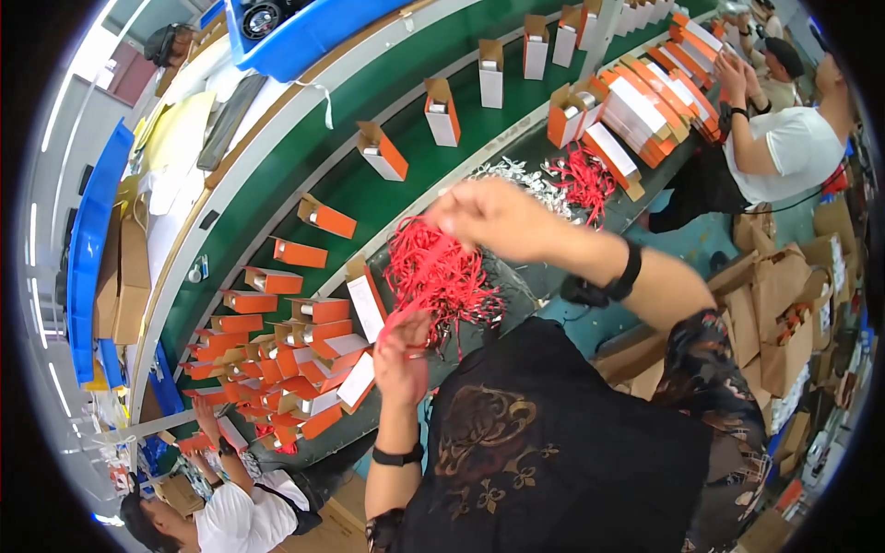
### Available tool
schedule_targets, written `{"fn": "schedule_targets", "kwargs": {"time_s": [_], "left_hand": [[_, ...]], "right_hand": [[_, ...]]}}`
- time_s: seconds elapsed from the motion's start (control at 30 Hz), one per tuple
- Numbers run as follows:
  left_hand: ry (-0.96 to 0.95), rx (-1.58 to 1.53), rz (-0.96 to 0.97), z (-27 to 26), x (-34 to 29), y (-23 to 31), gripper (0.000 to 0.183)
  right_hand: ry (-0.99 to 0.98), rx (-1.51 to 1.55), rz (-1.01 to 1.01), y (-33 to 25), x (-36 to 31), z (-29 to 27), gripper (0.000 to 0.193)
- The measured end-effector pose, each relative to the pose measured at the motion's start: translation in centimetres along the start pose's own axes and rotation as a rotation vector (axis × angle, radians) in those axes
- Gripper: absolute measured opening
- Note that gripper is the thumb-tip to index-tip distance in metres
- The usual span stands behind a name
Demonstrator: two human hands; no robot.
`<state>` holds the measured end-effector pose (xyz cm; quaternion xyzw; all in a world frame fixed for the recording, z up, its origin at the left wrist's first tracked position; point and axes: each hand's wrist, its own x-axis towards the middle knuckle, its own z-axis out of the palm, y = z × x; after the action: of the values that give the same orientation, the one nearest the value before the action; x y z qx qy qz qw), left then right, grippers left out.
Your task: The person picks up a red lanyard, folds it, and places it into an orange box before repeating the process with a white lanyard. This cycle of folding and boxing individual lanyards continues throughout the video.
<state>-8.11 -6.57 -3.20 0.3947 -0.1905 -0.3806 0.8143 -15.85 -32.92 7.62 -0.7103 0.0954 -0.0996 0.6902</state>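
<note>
Red strap pinched by left hand and right hand
It is stretched over the red cord pile (seemingly for separation).

There is room to pass over the green belt between the spaced-out boxes and the pile of red straps. On the left, tightly packed boxes block the way; on the right, stacked boxes crowd the counter.

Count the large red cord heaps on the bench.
2: one large red cord heap beside the bare right hand, another farther up-right beside shiny silvery pieces. Others may be hidden.
</note>
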Motion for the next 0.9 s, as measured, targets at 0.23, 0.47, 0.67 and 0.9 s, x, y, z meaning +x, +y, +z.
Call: {"fn": "schedule_targets", "kwargs": {"time_s": [0.23, 0.47, 0.67, 0.9], "left_hand": [[0.231, -0.223, -0.105, 0.8, -0.6, 1.5, 0.041], [0.344, 1.352, -0.061, -0.1, -2.3, 0.5, 0.046], [0.239, 1.877, -0.033, 0.9, -4.9, 2.9, 0.022], [0.338, 1.400, 0.313, 0.4, -5.0, 6.8, 0.024]], "right_hand": [[-0.305, 0.724, 0.735, 18.4, -5.2, 4.5, 0.014], [-0.009, -1.170, 0.047, 28.7, 2.0, -2.4, 0.014], [-0.204, -1.403, -0.111, 33.7, 2.6, -5.9, 0.016], [-0.019, -0.849, 0.002, 23.5, 3.1, -3.9, 0.015]]}}
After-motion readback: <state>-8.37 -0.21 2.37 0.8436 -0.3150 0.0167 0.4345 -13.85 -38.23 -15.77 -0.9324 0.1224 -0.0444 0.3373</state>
